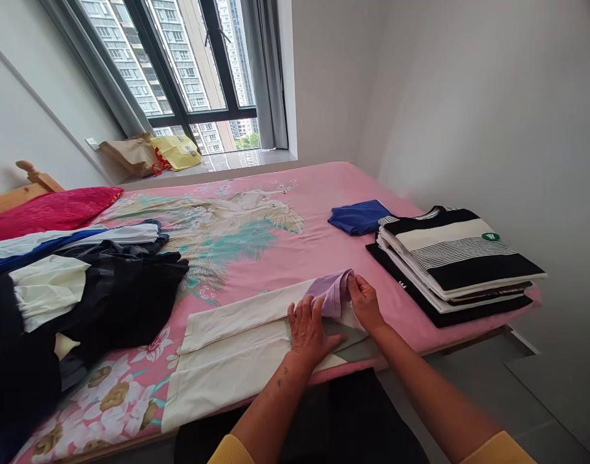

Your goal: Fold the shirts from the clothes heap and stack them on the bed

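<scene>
Cream trousers (236,364) lie flat along the near edge of the bed, with their long legs pointing left. Lavender fabric (326,293) and a patch of grey-green fabric (357,345) show at their right end. My right hand (366,303) pinches the upper right corner of the lavender fabric between thumb and fingers. Just left of it, my left hand (310,332) rests palm down on the trousers, fingers stretched out and thumb spread to the right. Whether the lavender part is sewn to the trousers or is a separate layer, I cannot tell.
A folded stack of clothes (459,258), striped on top, sits at the bed's right, beside a folded blue garment (360,216). Loose dark and white clothes (125,290) heap on the left, near a red pillow (57,209). Bags (176,151) stand on the windowsill.
</scene>
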### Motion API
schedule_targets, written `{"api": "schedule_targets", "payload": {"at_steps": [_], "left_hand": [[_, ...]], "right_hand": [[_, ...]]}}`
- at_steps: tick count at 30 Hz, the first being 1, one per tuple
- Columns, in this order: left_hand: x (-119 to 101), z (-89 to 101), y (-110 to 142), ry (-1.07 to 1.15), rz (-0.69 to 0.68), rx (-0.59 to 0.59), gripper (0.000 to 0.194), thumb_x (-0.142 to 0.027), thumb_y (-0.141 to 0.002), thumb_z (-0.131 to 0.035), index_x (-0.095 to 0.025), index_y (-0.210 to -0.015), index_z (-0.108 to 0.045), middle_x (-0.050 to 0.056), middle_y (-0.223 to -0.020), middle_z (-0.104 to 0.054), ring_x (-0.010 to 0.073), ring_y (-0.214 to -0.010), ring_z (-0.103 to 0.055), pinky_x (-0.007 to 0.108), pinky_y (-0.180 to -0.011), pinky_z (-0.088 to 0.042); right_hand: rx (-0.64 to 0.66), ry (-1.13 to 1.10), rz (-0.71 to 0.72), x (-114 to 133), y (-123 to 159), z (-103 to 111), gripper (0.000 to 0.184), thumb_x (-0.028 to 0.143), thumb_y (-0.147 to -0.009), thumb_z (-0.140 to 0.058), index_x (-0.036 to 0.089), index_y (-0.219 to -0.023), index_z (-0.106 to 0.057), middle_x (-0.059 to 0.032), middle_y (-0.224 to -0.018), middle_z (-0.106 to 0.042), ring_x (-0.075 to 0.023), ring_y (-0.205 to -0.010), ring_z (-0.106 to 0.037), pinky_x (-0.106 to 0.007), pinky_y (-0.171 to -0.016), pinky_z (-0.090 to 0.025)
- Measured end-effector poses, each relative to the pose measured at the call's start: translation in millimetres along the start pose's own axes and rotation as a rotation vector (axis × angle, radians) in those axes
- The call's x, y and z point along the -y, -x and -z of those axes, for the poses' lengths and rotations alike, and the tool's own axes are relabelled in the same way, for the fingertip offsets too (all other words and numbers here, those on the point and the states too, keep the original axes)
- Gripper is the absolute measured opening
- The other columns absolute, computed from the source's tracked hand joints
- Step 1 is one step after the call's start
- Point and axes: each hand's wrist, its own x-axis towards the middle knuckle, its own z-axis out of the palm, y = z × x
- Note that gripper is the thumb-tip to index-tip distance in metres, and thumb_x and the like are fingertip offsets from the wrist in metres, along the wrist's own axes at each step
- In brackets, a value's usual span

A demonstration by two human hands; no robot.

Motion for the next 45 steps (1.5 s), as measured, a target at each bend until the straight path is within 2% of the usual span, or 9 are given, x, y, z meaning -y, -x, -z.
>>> {"api": "schedule_targets", "payload": {"at_steps": [4, 9, 18, 27, 32, 37, 39, 41, 45], "left_hand": [[-12.9, -2.6, -5.2, -0.006, -0.149, -0.050, 0.050, -0.033, -0.069, -0.067, -0.030, -0.117, -0.052, 0.009, -0.132, -0.045, 0.0267, -0.125, -0.038, 0.051, -0.108, -0.016], [-12.2, 6.7, -20.6, -0.095, -0.207, 0.046, 0.032, -0.024, -0.067, -0.066, -0.027, -0.098, -0.060, 0.009, -0.133, -0.046, 0.0288, -0.129, -0.034, 0.056, -0.109, -0.008], [-12.6, 21.3, -39.6, -0.163, -0.430, 0.157, 0.031, -0.016, -0.072, -0.058, -0.025, -0.102, -0.059, 0.009, -0.139, -0.041, 0.0283, -0.133, -0.029, 0.059, -0.109, -0.009], [-15.1, 35.0, -55.6, -0.299, -0.361, 0.239, 0.007, -0.018, -0.069, -0.061, -0.023, -0.073, -0.065, 0.009, -0.093, -0.058, 0.0300, -0.109, -0.048, 0.058, -0.109, -0.012], [-1.4, 47.6, -49.0, 0.030, -0.085, 0.233, 0.003, -0.023, -0.071, -0.059, -0.022, -0.074, -0.059, 0.004, -0.086, -0.058, 0.0192, -0.083, -0.055, 0.035, -0.080, -0.044], [20.1, 43.5, -33.5, 0.446, 0.420, 0.224, 0.010, -0.024, -0.070, -0.053, -0.020, -0.062, -0.047, -0.005, -0.058, -0.047, 0.0104, -0.058, -0.048, 0.021, -0.055, -0.039], [29.5, 37.5, -27.6, 0.644, 0.658, 0.227, 0.006, -0.021, -0.066, -0.052, -0.021, -0.067, -0.046, -0.006, -0.056, -0.045, 0.0091, -0.052, -0.046, 0.019, -0.049, -0.038], [37.7, 32.4, -23.1, 0.813, 0.854, 0.223, 0.018, -0.019, -0.062, -0.053, -0.021, -0.079, -0.047, -0.006, -0.060, -0.049, 0.0088, -0.050, -0.048, 0.018, -0.045, -0.039], [48.2, 31.3, -19.7, 0.930, 0.994, 0.246, 0.038, -0.019, -0.060, -0.059, -0.022, -0.096, -0.049, -0.004, -0.067, -0.054, 0.0091, -0.051, -0.051, 0.021, -0.046, -0.045]], "right_hand": [[-0.004, -0.005, 0.004, 3.1, -2.3, 0.2, 0.038, 0.054, -0.086, -0.042, 0.020, -0.069, -0.042, 0.0038, -0.063, -0.037, -0.0111, -0.058, -0.033, -0.023, -0.054, -0.032], [0.007, -0.021, 0.022, 5.9, -4.6, 0.9, 0.037, 0.053, -0.086, -0.043, 0.020, -0.067, -0.040, 0.0040, -0.063, -0.035, -0.0108, -0.058, -0.032, -0.023, -0.053, -0.031], [-0.002, 0.007, 0.036, 7.8, -7.0, 0.1, 0.041, 0.056, -0.085, -0.041, 0.020, -0.066, -0.038, 0.0031, -0.063, -0.035, -0.0112, -0.059, -0.032, -0.023, -0.053, -0.032], [0.012, 0.039, 0.039, 1.4, -10.8, 7.0, 0.042, 0.059, -0.084, -0.040, 0.021, -0.066, -0.038, 0.0034, -0.062, -0.035, -0.0114, -0.058, -0.032, -0.023, -0.052, -0.031], [-0.004, 0.085, 0.087, -5.5, -22.4, 3.9, 0.042, 0.057, -0.085, -0.040, 0.021, -0.064, -0.038, 0.0042, -0.060, -0.033, -0.0108, -0.058, -0.032, -0.022, -0.053, -0.030], [0.158, 0.332, 0.203, -5.3, -49.2, -14.1, 0.041, 0.056, -0.087, -0.037, 0.020, -0.074, -0.053, 0.0021, -0.066, -0.051, -0.0119, -0.062, -0.045, -0.022, -0.060, -0.035], [0.292, 0.522, 0.233, -4.1, -61.2, -25.7, 0.041, 0.054, -0.089, -0.035, 0.021, -0.079, -0.057, 0.0007, -0.071, -0.058, -0.0126, -0.066, -0.050, -0.023, -0.063, -0.035], [0.413, 0.669, 0.240, -4.2, -71.6, -38.5, 0.039, 0.052, -0.089, -0.037, 0.022, -0.082, -0.059, -0.0005, -0.076, -0.062, -0.0135, -0.070, -0.053, -0.023, -0.065, -0.035], [0.546, 0.777, 0.208, -10.3, -83.1, -59.2, 0.028, 0.047, -0.085, -0.051, 0.022, -0.084, -0.064, -0.0040, -0.081, -0.066, -0.0173, -0.075, -0.057, -0.026, -0.067, -0.035]]}}
